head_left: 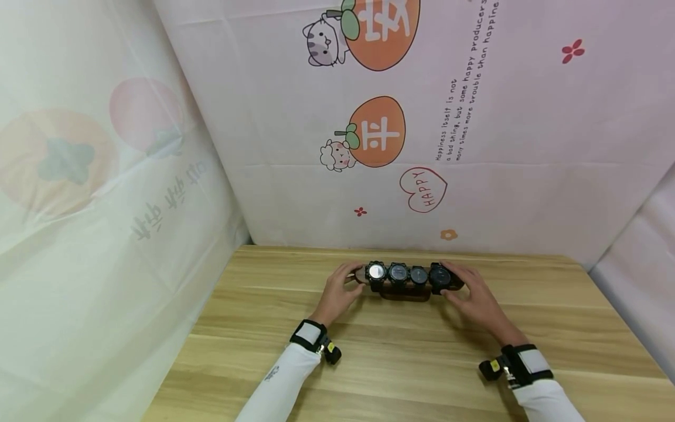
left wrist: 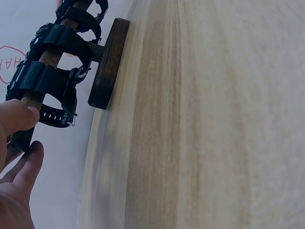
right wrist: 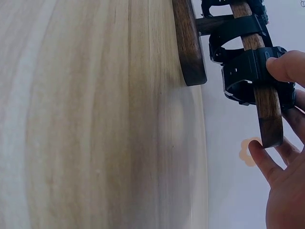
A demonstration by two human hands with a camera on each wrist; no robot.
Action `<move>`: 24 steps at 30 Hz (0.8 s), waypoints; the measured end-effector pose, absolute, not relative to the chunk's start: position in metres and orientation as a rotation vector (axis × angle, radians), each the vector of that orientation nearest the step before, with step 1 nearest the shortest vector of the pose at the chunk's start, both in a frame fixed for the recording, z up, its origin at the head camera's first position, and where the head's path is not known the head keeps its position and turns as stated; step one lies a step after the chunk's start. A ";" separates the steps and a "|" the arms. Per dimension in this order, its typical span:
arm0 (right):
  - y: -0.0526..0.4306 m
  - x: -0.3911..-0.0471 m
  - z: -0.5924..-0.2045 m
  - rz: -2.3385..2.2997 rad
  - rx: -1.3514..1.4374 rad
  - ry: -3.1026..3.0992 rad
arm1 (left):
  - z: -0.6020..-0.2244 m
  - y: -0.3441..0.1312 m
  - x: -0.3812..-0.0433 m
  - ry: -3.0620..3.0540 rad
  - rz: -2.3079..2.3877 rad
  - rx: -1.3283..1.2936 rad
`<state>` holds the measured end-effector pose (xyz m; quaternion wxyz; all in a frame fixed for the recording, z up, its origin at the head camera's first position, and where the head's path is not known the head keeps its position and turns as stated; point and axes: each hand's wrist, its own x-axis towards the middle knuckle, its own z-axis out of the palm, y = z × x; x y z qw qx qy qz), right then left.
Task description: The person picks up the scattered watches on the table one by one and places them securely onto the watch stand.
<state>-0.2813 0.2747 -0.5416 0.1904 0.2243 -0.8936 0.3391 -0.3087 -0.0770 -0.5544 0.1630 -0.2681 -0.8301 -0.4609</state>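
A dark wooden watch stand (left wrist: 110, 71) is near the far edge of the table, several black wristwatches (head_left: 398, 272) strapped side by side round its crossbar. At the bar's left end my left hand (head_left: 337, 295) grips the wood, thumb on the near side and fingers curled behind the tip. My right hand (head_left: 477, 302) holds the right end, its thumb against the outermost watch (right wrist: 248, 67) and its fingers round the back of the bar (right wrist: 269, 117). The stand's base (right wrist: 189, 52) shows below the bar in both wrist views.
The wood-grain table (head_left: 390, 363) stretches toward me. A white printed cloth (head_left: 295, 193) hangs right behind the stand, and another cloth (head_left: 79, 246) hangs along the left side. Both wrists wear strapped cameras.
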 end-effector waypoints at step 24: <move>0.284 -0.274 -0.533 0.880 0.624 -2.557 | -0.544 -0.097 -0.302 -2.573 -1.033 -0.776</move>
